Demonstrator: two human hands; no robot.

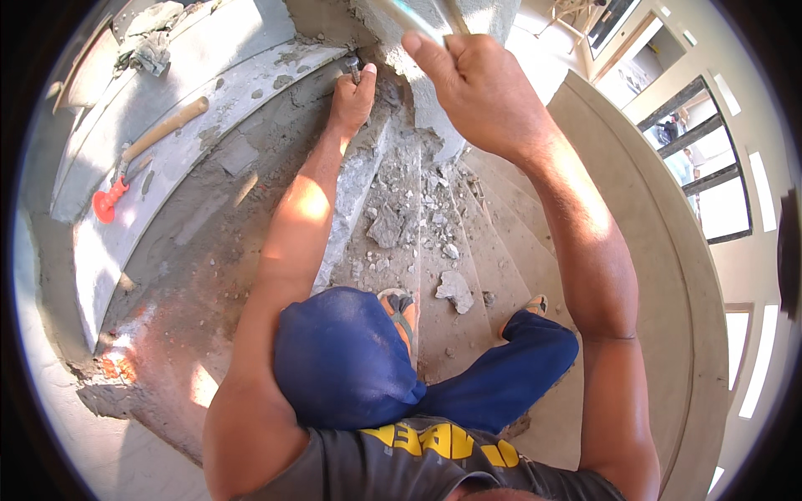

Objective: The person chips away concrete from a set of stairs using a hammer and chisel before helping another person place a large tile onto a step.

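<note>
1. Presently, the left hand (354,102) is curled into a fist around a short metal rod (354,69), with its thumb pointing up, away from the body. The rod shows above the fist, and a small dark piece shows below it.

2. The long axis of the rod seems to run mostly away from the body, leaning a little to the left at the far end. Its exact tilt in depth I cannot tell, and where its tip meets the concrete (390,93) is not clear to me.

3. The right hand (489,92) is also a fist, gripping a pale tool (411,20), with the thumb laid along it. The tool points forward and to the left; it is blurred, and its far end goes out of view, so I cannot say what head it has.

4. From the right hand, the rod lies to the left, and it is probably lower too, because the right hand looks bigger and so closer to the eye. The two fists are apart. In my judgement, the coming move depends on this line from the tool to the rod's upper end.

5. Below the hands, between the two arms, rubble (386,226) lies on the steps (501,265).
</note>
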